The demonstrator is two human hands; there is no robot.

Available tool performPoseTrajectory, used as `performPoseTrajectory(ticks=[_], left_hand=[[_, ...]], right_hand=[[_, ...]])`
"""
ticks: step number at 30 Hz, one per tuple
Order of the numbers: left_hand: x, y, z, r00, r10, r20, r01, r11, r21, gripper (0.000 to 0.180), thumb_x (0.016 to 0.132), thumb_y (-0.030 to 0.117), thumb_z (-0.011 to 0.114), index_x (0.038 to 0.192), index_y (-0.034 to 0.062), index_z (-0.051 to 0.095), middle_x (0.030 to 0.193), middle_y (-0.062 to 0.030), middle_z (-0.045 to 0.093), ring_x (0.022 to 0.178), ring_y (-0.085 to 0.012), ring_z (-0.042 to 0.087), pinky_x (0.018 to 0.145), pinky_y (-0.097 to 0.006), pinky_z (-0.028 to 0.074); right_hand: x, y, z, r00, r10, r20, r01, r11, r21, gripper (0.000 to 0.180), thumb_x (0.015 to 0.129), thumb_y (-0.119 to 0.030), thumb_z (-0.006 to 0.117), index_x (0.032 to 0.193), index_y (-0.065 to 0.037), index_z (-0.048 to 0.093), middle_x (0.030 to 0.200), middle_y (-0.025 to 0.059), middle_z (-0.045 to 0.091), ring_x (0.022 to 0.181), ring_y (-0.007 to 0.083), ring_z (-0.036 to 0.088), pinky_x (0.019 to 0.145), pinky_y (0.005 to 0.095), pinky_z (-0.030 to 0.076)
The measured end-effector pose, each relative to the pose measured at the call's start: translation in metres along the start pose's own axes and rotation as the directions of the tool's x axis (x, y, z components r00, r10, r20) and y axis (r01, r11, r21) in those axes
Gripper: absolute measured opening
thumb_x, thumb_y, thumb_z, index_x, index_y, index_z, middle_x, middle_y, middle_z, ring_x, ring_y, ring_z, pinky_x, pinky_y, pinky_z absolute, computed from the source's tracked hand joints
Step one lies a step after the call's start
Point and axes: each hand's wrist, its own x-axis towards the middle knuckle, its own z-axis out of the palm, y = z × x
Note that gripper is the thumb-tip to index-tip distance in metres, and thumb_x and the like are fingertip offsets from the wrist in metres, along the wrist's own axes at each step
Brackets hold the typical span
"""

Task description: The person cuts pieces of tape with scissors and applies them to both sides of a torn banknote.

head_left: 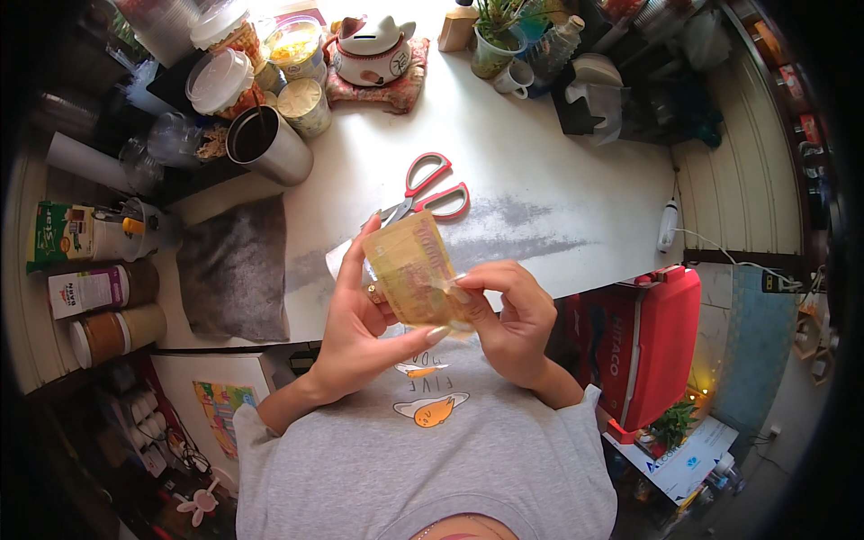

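A yellowish banknote (409, 270) is held up in front of my chest, above the near edge of the white table. My left hand (346, 337) supports it from the left, with the thumb along its lower edge and the fingers behind it. At its right side, the thumb and fingers of my right hand (513, 310) pinch the note. Just beyond the note lies a pair of scissors (436, 205) with red and grey handles; its blades are partly hidden behind my left fingers and the note. A small white object (338, 259) shows behind my left hand, too covered to name.
A dark grey cloth (234, 270) lies at the table's left. Behind it stand a metal cup (270, 146), lidded tubs (220, 83) and a white cat figurine (371, 52) on a patterned cushion. A white mug (514, 79) sits far right. A red cooler (641, 346) stands beyond the right edge.
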Motion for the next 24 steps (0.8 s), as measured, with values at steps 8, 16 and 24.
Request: performPoseTrajectory(ticks=[8, 16, 24], left_hand=[[0.0014, -0.0044, -0.0019, 0.995, -0.094, -0.023, 0.093, 0.995, -0.038, 0.068, 0.083, -0.003, 0.063, 0.137, 0.0016, 0.022, 0.122, -0.0142, 0.051, 0.114, -0.0212, 0.054, 0.094, -0.035, 0.049], [0.0028, -0.0063, 0.0023, 0.997, -0.061, -0.052, 0.062, 0.998, 0.005, 0.057, 0.081, -0.004, 0.065, 0.129, -0.0016, 0.034, 0.113, -0.0128, 0.058, 0.104, -0.0188, 0.061, 0.089, -0.031, 0.053], [-0.0006, -0.0082, 0.0000, 0.995, -0.076, -0.070, 0.078, 0.997, 0.023, 0.044, 0.084, 0.000, 0.063, 0.123, -0.0032, 0.043, 0.111, -0.0136, 0.061, 0.098, -0.0161, 0.063, 0.086, -0.029, 0.053]], right_hand=[[0.0018, -0.0047, 0.0002, 0.979, 0.189, 0.080, -0.199, 0.968, 0.154, 0.017, 0.079, 0.002, 0.068, 0.096, -0.002, 0.067, 0.087, 0.0065, 0.066, 0.075, 0.0124, 0.062, 0.067, 0.0250, 0.050], [-0.0001, -0.0071, -0.0004, 0.949, 0.299, 0.103, -0.316, 0.919, 0.237, 0.017, 0.083, -0.002, 0.068, 0.100, -0.002, 0.067, 0.088, 0.0056, 0.067, 0.077, 0.0093, 0.062, 0.069, 0.0232, 0.051], [0.0004, -0.0096, -0.0042, 0.957, 0.282, 0.075, -0.291, 0.931, 0.222, 0.021, 0.083, -0.001, 0.066, 0.104, -0.002, 0.066, 0.087, 0.0067, 0.066, 0.078, 0.0103, 0.063, 0.070, 0.0234, 0.052]])
